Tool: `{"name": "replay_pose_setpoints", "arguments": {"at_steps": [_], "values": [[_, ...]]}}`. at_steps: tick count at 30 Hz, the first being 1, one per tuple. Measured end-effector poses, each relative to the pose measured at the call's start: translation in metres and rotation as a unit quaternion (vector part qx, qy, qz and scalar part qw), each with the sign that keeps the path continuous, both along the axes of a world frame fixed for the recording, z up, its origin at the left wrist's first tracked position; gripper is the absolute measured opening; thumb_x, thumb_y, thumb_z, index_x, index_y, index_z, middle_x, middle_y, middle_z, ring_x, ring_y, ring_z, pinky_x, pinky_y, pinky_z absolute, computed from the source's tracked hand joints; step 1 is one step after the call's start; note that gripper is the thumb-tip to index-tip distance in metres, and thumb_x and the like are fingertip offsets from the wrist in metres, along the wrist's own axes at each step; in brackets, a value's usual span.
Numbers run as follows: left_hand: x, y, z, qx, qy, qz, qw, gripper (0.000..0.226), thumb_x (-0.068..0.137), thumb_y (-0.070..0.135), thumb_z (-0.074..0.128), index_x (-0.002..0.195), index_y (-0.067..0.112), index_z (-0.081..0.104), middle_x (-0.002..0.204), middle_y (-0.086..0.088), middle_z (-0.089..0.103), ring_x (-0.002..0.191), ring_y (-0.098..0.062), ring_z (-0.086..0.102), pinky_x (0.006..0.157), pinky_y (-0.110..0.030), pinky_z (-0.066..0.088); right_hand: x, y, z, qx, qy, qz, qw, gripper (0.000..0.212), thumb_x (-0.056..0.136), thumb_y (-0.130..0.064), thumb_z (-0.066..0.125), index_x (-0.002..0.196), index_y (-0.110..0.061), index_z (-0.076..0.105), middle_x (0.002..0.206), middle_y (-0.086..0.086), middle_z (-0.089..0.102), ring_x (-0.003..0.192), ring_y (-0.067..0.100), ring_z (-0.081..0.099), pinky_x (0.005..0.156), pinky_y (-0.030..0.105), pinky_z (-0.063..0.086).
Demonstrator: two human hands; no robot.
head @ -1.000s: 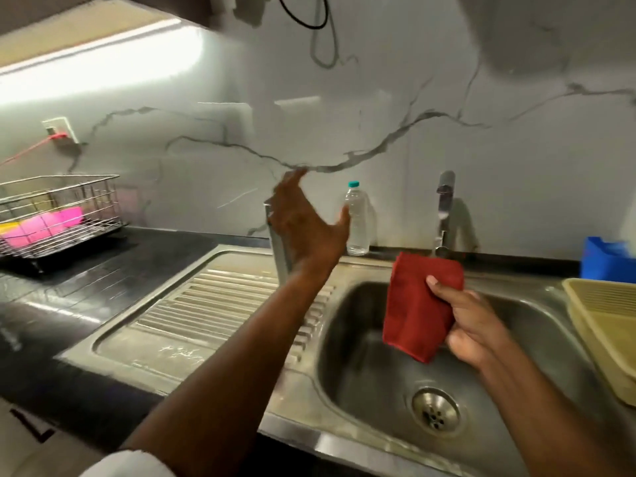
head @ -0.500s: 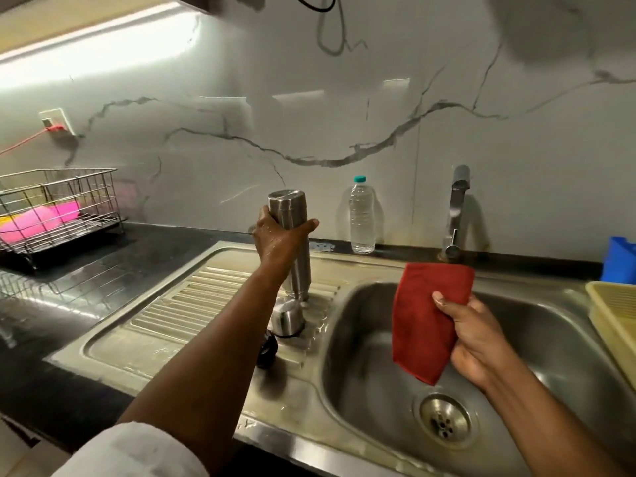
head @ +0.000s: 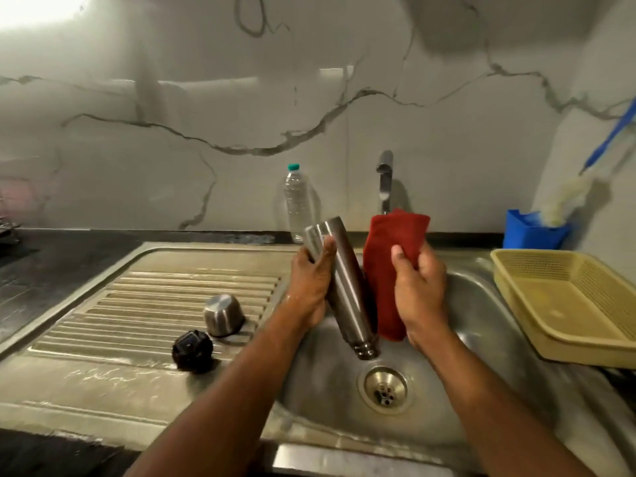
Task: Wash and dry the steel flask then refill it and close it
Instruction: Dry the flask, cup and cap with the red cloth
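Flask held over the sink basin, inverted and tilted, open mouth pointing down near the drain. Left hand grips the flask's upper body, fingers wrapped closed around it. Right hand clutches a red cloth, fingers closed on it, the cloth just beside the flask's right side; contact between them cannot be confirmed. Steel cup lid sits upside down on the ribbed drainboard, with a black stopper close in front of it. Plastic water bottle stands at the wall beside the tap. Yellow tray rests right of the basin.
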State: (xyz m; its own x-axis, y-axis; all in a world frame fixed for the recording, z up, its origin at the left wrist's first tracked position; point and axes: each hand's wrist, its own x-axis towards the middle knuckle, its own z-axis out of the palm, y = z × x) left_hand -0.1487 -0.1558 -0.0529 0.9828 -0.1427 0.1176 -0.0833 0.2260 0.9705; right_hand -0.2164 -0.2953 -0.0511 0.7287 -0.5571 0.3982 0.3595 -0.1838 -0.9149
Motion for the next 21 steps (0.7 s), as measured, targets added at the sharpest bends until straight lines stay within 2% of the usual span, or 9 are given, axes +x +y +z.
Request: {"name": "replay_pose_setpoints", "arguments": {"at_steps": [2,3,5,7,9,12,14,18,21], "values": [[-0.004,-0.013,-0.023,0.020,0.007,-0.041,0.999,0.112,0.058,0.090,0.075,0.122,-0.002,0.062,0.103,-0.021,0.075,0.095,-0.037,0.075,0.087,-0.047,0.062,-0.003,0.004,-0.003,-0.137,0.002,0.008,0.991,0.025,0.103,-0.040,0.046,0.122,-0.035,0.062,0.108,0.004,0.070,0.097,0.020,0.069,0.090,0.051,0.058],[-0.005,-0.018,-0.030,0.031,0.004,-0.063,0.998,0.103,0.071,0.087,0.067,0.124,-0.002,0.063,0.108,-0.023,0.075,0.100,-0.039,0.075,0.091,-0.049,0.062,0.000,0.007,-0.007,-0.203,0.002,0.030,0.979,0.040,0.104,-0.040,0.043,0.142,-0.036,0.053,0.132,0.003,0.064,0.118,0.019,0.064,0.102,0.048,0.054],[-0.004,-0.023,-0.039,0.021,-0.011,-0.082,0.996,0.075,0.097,0.070,0.049,0.129,0.004,0.065,0.115,-0.020,0.076,0.109,-0.035,0.075,0.096,-0.046,0.061,0.010,0.013,-0.019,-0.303,-0.005,0.072,0.950,0.059,0.105,-0.039,0.039,0.163,-0.034,0.024,0.170,-0.007,0.024,0.155,0.014,0.027,0.124,0.046,0.032],[-0.001,-0.023,-0.042,0.009,-0.012,-0.083,0.996,0.056,0.109,0.056,0.037,0.129,0.013,0.067,0.114,-0.013,0.078,0.110,-0.028,0.075,0.094,-0.038,0.061,0.019,0.019,-0.029,-0.324,0.007,0.086,0.942,0.065,0.105,-0.039,0.035,0.165,-0.035,0.011,0.172,-0.017,-0.002,0.157,0.000,0.004,0.128,0.038,0.018],[0.005,-0.017,-0.038,0.006,-0.017,-0.060,0.998,0.056,0.109,0.057,0.033,0.123,0.017,0.070,0.110,-0.010,0.080,0.106,-0.023,0.077,0.089,-0.034,0.062,0.023,0.027,-0.036,-0.282,0.038,0.114,0.952,0.066,0.105,-0.044,0.033,0.164,-0.038,0.005,0.171,-0.022,-0.005,0.152,-0.012,0.001,0.123,0.024,0.014],[0.020,-0.002,-0.022,-0.104,0.000,0.004,0.995,0.077,0.090,0.073,0.051,0.119,0.004,0.067,0.110,-0.021,0.076,0.102,-0.035,0.074,0.095,-0.049,0.062,0.025,0.043,-0.052,-0.271,0.076,0.136,0.950,0.064,0.106,-0.044,0.033,0.165,-0.038,0.009,0.172,-0.015,0.011,0.156,0.001,0.012,0.125,0.029,0.016],[0.027,0.006,-0.017,-0.165,0.021,0.053,0.985,0.088,0.066,0.082,0.062,0.111,0.006,0.065,0.095,-0.019,0.073,0.090,-0.034,0.072,0.087,-0.049,0.063,0.026,0.049,-0.056,-0.205,0.138,0.113,0.962,0.051,0.108,-0.038,0.038,0.159,-0.032,0.034,0.158,-0.005,0.043,0.145,0.015,0.041,0.117,0.032,0.034],[0.024,-0.001,-0.021,-0.131,0.010,0.019,0.991,0.109,0.045,0.092,0.072,0.116,0.009,0.065,0.092,-0.013,0.075,0.086,-0.028,0.075,0.081,-0.045,0.065,0.023,0.045,-0.041,0.055,0.252,0.081,0.963,0.030,0.110,-0.032,0.041,0.126,-0.025,0.064,0.113,0.007,0.069,0.101,0.025,0.066,0.092,0.042,0.056],[0.014,-0.016,-0.029,-0.077,-0.022,-0.046,0.996,0.103,0.061,0.089,0.069,0.124,0.008,0.064,0.107,-0.016,0.077,0.099,-0.031,0.076,0.087,-0.043,0.064,0.024,0.046,-0.028,0.054,0.145,0.055,0.986,0.042,0.100,-0.046,0.042,0.136,-0.035,0.060,0.123,0.001,0.069,0.113,0.022,0.067,0.103,0.051,0.053]]}}
